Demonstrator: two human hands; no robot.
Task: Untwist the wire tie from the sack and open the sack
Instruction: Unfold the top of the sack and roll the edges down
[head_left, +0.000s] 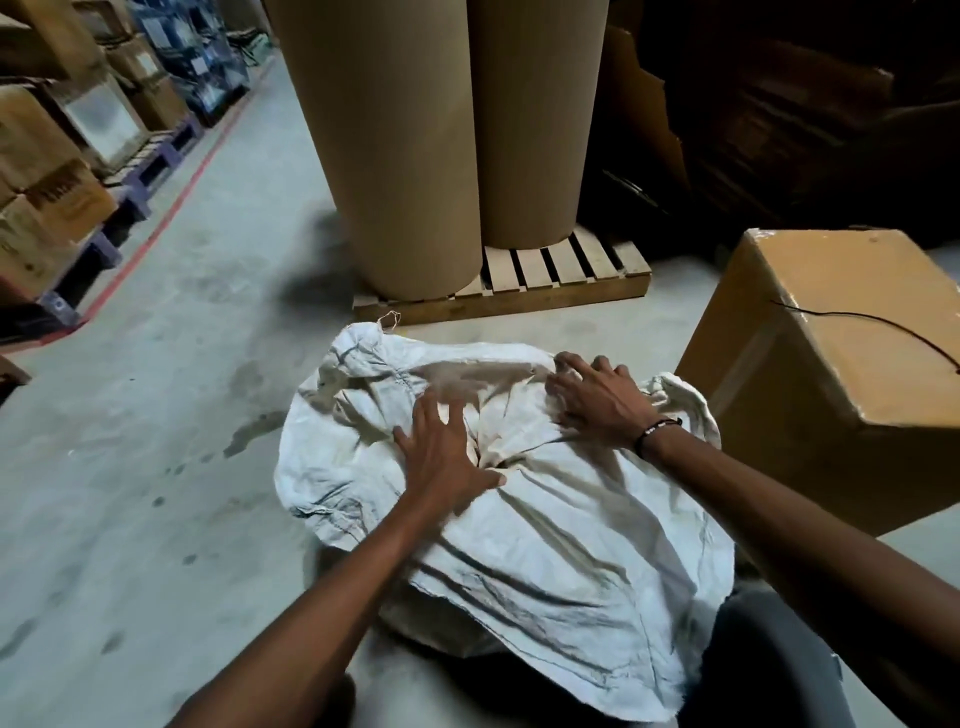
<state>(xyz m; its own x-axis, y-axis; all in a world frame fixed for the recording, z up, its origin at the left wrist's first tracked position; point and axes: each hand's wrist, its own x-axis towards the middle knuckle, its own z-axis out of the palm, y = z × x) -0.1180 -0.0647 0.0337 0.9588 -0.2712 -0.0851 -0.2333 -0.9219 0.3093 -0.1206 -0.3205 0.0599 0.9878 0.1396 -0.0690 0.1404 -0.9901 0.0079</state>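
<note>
A white woven sack (519, 499) lies slumped on the grey concrete floor (182, 415) in the lower centre of the frame, its cloth creased into long folds that gather at a puckered neck near the middle. The left hand (441, 457) lies flat on the cloth with fingers spread, thumb beside the pucker, gripping nothing; its fingertips are blurred. The right hand (592, 400), a beaded band at the wrist, presses on the upper right of the sack with fingers curled into the fabric; whether they pinch anything cannot be made out. A thin loop of string (390, 318) sticks up from the sack's upper left corner. The wire tie cannot be picked out, and the sack's contents are hidden by the cloth. At upper centre two tall smooth brown paper rolls (415, 145) stand on a slatted wooden pallet (545, 280), their tops cut off by the frame. At right sits a glossy taped carton (831, 364) with a dark cord across it. Stacked boxes (47, 197) line the left edge.
</note>
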